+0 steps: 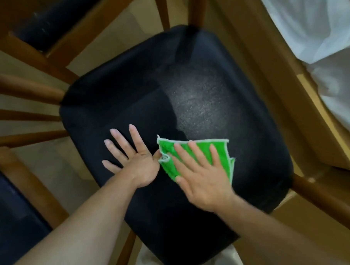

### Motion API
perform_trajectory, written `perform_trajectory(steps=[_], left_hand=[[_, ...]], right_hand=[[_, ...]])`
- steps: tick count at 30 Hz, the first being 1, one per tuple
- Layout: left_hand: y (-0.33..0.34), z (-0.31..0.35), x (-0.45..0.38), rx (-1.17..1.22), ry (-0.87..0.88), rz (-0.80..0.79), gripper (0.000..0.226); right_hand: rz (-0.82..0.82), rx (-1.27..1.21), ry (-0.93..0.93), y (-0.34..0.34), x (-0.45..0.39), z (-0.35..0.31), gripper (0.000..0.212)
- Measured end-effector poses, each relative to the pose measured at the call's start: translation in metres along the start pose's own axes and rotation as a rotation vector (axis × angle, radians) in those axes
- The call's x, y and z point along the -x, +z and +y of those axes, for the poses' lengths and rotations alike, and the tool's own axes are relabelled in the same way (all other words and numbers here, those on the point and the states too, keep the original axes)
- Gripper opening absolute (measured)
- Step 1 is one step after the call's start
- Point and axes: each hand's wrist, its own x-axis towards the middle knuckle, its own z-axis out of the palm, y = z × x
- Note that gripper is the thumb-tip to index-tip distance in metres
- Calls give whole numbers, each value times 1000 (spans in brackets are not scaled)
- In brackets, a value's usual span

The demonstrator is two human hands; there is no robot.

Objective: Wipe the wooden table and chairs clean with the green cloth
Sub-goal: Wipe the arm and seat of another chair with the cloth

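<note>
Pressing green cloth (197, 159) flat under right hand (204, 181), fingers straight; left hand (136, 162) lying splayed, empty, beside it on black seat (131, 102).

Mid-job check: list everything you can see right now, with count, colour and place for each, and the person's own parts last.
green cloth: one, bright green with a pale edge, flat on the seat cushion under the right hand.
seat cushion: one, black, centre of view, with a pale lit patch on its far right part.
wooden chair frame: brown rails and spindles around the cushion, mainly at left.
neighbouring seats: two partly visible, dark, lower left and upper left.
white fabric: one mass, upper right.
left hand: one, fingers spread flat on the cushion beside the cloth.
right hand: one, straight fingers pressing the cloth down.
</note>
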Motion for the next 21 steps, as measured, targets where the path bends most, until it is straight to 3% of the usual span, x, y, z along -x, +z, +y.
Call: perform_trajectory(steps=[2, 5, 7, 9, 12, 16, 21], left_hand=[[-1, 0, 0, 3, 6, -14, 93], [-2, 2, 1, 10, -7, -45, 92], [-2, 4, 0, 10, -27, -65, 91], [-1, 7, -3, 4, -56, -64, 91], [-1, 10, -7, -1, -96, -39, 93], [-1, 1, -6, -4, -34, -38, 95], [-2, -5, 0, -6, 29, -71, 103]], right_hand=[[39, 35, 109, -15, -28, 44, 58], [86, -69, 503, -37, -94, 82, 58], [130, -192, 698, -50, -140, 85, 58], [162, -243, 767, -57, -174, 70, 59], [141, -126, 504, -50, -183, 26, 57], [37, -9, 104, -29, -121, -1, 56], [-72, 17, 30, -17, -27, 22, 55]])
